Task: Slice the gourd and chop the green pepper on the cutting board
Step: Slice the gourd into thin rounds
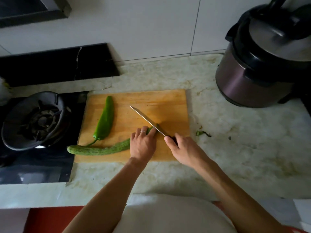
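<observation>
Knife on the gourd's right tip, on the wooden board.
Left hand point(143, 145) fingers curl over the ridged gourd point(99, 150); right hand point(183, 148) fingers clamp the knife point(146, 120) handle; the smooth, tapered pepper point(105, 121) lies left on the board point(168, 105).

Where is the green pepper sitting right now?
In the head view, the green pepper lies on the left part of the cutting board, just beyond the gourd and left of the knife.

Pressure cooker point(262, 64) back right; gas burner point(36, 119) left
</observation>
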